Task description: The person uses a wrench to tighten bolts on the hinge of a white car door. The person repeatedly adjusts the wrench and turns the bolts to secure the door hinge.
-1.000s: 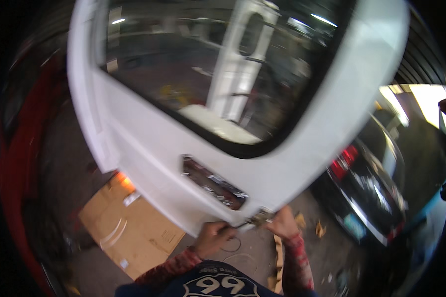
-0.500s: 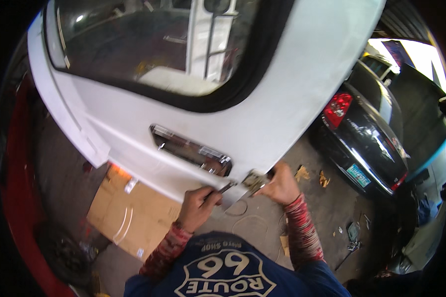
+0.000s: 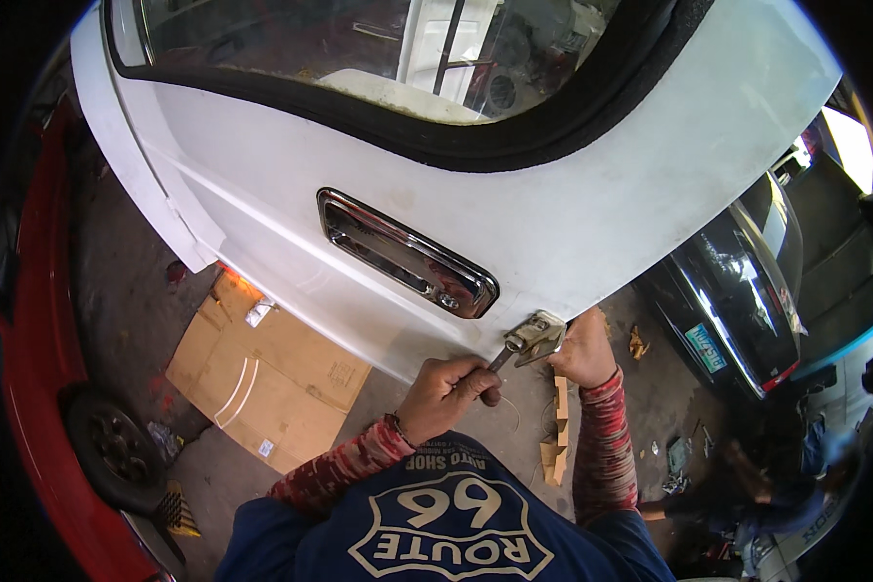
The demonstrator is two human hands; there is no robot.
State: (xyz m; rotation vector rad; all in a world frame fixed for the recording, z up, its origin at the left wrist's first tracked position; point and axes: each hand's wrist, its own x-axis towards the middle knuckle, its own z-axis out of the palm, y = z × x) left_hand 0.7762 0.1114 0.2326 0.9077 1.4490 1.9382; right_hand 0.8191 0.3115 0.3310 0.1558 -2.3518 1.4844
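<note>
My left hand is closed around the handle of a slim metal wrench, thumb lying along it. The wrench's head meets a worn metal door latch at the edge of a white vehicle door. My right hand is closed at the latch's right side, with its fingertips partly hidden behind the metal. Just above and left of the latch, a chrome door handle with a keyhole is set in the panel.
Flattened cardboard lies on the floor below the door. A red vehicle stands at the left, beside a loose-looking wheel. A black car is at the right. Another person is low at the lower right.
The wrench has moved right and up, from beside the latch onto it. My right hand stays at the latch. The view has shifted, and another person now shows at the lower right.
</note>
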